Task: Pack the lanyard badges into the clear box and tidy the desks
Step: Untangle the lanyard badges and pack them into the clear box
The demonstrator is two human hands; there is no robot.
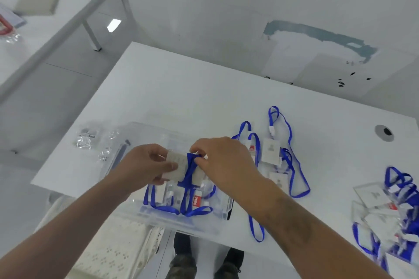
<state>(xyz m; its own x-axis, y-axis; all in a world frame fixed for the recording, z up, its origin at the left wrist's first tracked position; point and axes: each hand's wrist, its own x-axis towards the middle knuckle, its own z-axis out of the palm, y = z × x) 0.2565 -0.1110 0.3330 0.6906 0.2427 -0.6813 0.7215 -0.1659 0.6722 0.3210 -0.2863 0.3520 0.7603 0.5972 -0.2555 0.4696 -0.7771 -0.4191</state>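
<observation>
Above the clear box (145, 213), both hands hold one lanyard badge (175, 166), a pale card with its blue strap wound around the middle. My left hand (145, 165) grips the card's left end between thumb and fingers. My right hand (224, 163) pinches the blue strap at the card's top right. Inside the box lie several badges with blue straps (192, 205). Loose badges with blue lanyards (272, 152) lie on the white desk (204, 97) right of the box, and a further pile of badges (390, 215) sits at the far right.
Empty clear plastic sleeves (90, 140) lie left of the box. A cable hole (384, 132) is set in the desk at the right. A second white desk (45, 36) with a beige pad (38, 0) stands at the upper left. My shoes (204, 260) show below the desk's front edge.
</observation>
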